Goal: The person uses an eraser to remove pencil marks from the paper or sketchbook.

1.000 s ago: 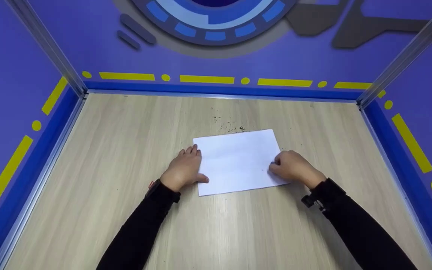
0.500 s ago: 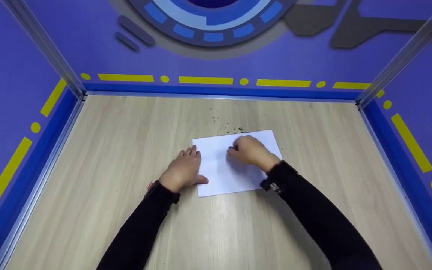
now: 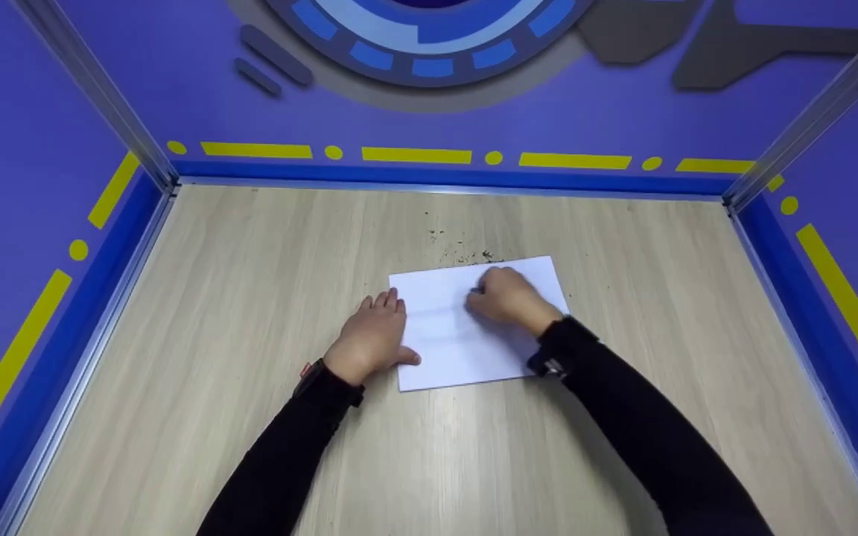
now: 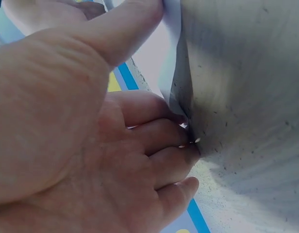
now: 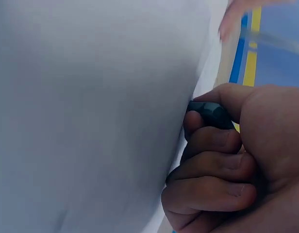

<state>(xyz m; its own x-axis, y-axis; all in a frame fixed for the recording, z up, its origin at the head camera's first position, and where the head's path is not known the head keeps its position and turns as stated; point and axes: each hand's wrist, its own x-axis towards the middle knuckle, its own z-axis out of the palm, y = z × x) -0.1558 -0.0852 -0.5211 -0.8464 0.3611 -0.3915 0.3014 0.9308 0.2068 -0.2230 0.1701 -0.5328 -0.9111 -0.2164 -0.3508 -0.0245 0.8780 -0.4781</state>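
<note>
A white sheet of paper [image 3: 436,357] lies slightly turned on the wooden table. My left hand [image 3: 369,335] rests along its left edge, fingers straight and thumb spread onto the sheet; the left wrist view shows the fingertips right at the paper's edge. Over the upper right part of the sheet, my right hand [image 3: 512,296] grips a small dark block, which looks like an eraser [image 5: 212,112]. Its fingers are curled round the block, with one end showing between thumb and index finger, close against the paper. Most of the block is hidden in the fist.
Dark crumbs [image 3: 487,254] are scattered on the table [image 3: 265,253] just behind the paper. Blue panels [image 3: 429,126] with yellow dashes and metal rails enclose the table at the back and both sides.
My right hand has moved from the paper's right edge leftward and up across the sheet, then slightly back right, still gripping the eraser. My left hand has stayed at the left edge.
</note>
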